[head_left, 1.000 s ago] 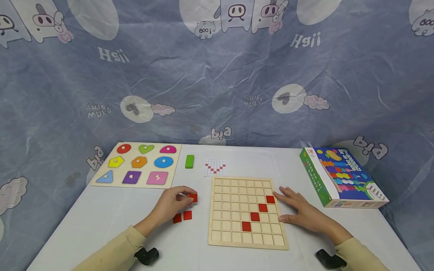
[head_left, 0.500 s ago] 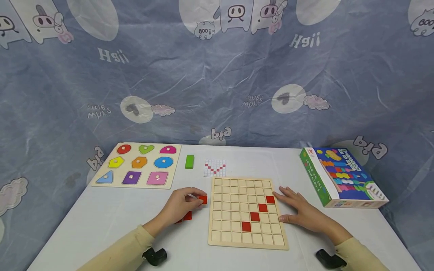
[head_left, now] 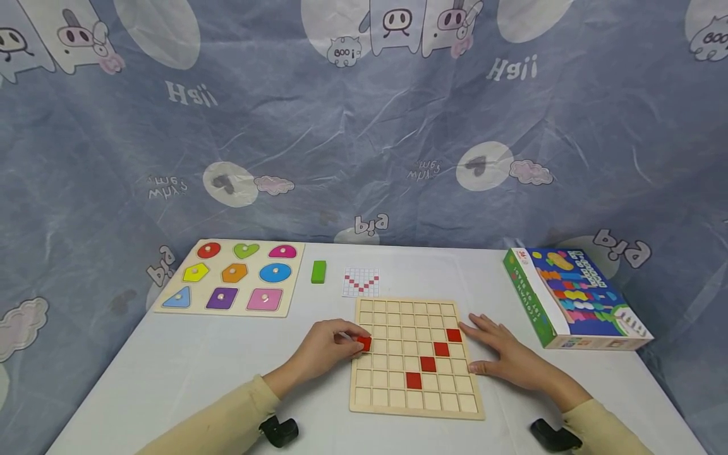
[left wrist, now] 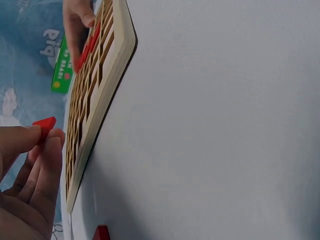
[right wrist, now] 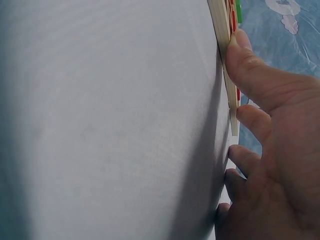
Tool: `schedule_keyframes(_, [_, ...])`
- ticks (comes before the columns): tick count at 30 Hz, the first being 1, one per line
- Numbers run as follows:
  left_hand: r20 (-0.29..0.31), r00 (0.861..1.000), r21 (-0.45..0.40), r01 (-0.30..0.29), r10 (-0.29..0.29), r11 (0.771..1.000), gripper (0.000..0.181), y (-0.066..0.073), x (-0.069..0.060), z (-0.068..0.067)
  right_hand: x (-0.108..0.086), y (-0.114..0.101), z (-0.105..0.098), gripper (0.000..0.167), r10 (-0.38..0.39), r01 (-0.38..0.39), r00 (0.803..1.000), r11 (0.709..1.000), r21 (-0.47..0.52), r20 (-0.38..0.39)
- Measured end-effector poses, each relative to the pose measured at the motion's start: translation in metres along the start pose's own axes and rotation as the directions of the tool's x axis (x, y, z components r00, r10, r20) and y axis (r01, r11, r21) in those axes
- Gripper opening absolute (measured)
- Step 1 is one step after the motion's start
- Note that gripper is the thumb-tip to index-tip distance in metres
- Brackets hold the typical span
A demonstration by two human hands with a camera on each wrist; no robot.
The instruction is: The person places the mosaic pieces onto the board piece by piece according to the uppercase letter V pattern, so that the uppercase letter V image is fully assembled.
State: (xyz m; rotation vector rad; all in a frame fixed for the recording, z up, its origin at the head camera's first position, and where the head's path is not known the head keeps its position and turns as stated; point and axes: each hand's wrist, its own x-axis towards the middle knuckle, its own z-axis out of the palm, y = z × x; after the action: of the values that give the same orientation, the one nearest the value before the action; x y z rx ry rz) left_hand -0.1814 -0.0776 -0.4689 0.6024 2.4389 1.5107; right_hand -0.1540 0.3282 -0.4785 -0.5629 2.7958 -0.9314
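Red tile [head_left: 365,344] is pinched between the thumb and fingertips of the left hand [head_left: 327,347], which cover part of it; it sits over the left edge of the wooden grid board [head_left: 396,363], and whether it touches the wood is hard to tell. Well apart from it, the right hand [head_left: 503,354] lies with fingers spread at the board's right side, thumb touching the rim and nothing held. Four red squares [head_left: 428,364] fill cells in a slanting line on the board. In the left wrist view another red piece [left wrist: 101,233] shows at the bottom, mostly cut off; from the head it is out of sight behind the left hand and arm. Both sleeves [head_left: 222,420] run out of frame, a black device [head_left: 279,432] near each cuff. Beyond the board lie a small pattern card [head_left: 361,282], a green block [head_left: 318,272] and a knobbed shape puzzle [head_left: 215,278]; at far right is a colourful box [head_left: 574,300], its smaller print illegible. Patterned cloth [head_left: 352,126] hangs behind, cropped at the top.
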Motion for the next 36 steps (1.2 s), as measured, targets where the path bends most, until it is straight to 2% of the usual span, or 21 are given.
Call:
schedule_keyframes(15, [0.03,0.999,0.021,-0.041,0.041,0.999,0.019,0.012,0.011,0.024,-0.001,0.0,0.0,0.081,-0.004,0.004,1.0,1.0,0.006,-0.001])
schedule_keyframes(21, [0.059,0.998,0.004,-0.037,0.037,0.999,0.014,0.016,0.013,0.031,0.0,0.001,0.0,0.081,0.002,-0.002,1.0,1.0,0.004,0.001])
schedule_keyframes(28, [0.061,0.996,0.046,-0.074,0.071,0.996,0.012,0.017,0.016,0.037,0.0,0.001,0.0,0.081,0.006,-0.006,1.0,1.0,0.004,-0.001])
schedule_keyframes(36, [0.061,0.996,0.082,-0.064,0.059,0.995,0.012,0.017,0.019,0.045,0.0,0.001,0.0,0.081,0.007,-0.007,1.0,1.0,0.003,0.0])
